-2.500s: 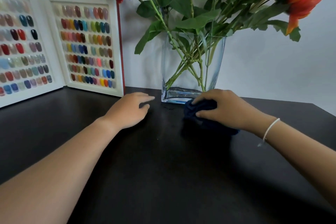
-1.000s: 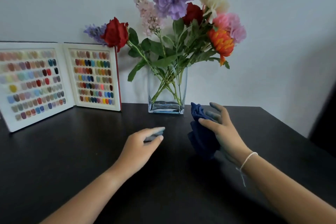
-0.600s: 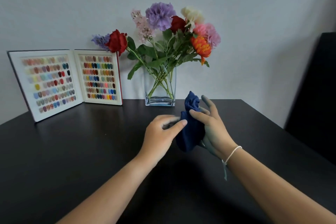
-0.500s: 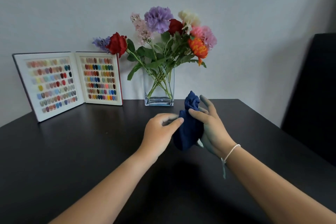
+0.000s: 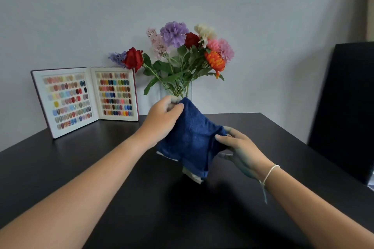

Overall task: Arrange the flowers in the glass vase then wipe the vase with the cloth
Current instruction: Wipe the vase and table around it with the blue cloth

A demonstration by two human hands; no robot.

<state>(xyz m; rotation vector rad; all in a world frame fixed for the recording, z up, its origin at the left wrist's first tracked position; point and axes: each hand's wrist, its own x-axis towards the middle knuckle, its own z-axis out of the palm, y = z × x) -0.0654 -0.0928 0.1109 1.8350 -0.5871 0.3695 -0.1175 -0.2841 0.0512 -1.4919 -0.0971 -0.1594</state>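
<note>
A dark blue cloth [image 5: 192, 137] hangs spread between both my hands above the black table [image 5: 101, 168]. My left hand [image 5: 162, 119] pinches its upper left corner. My right hand [image 5: 238, 147] pinches its right edge between thumb and fingers. Behind the cloth stands the glass vase [image 5: 187, 90] at the table's back edge against the wall, its lower part hidden by the cloth and my left hand. It holds several flowers [image 5: 182, 50]: red, purple, pink, cream and orange blooms with green leaves.
An open white display book of coloured nail samples [image 5: 87, 97] stands at the back left against the wall. A black chair or panel [image 5: 348, 107] stands to the right of the table.
Both hands have lifted the cloth from the table near the vase and pulled it open between them; my left hand now pinches a corner. My head has drawn back from the vase.
</note>
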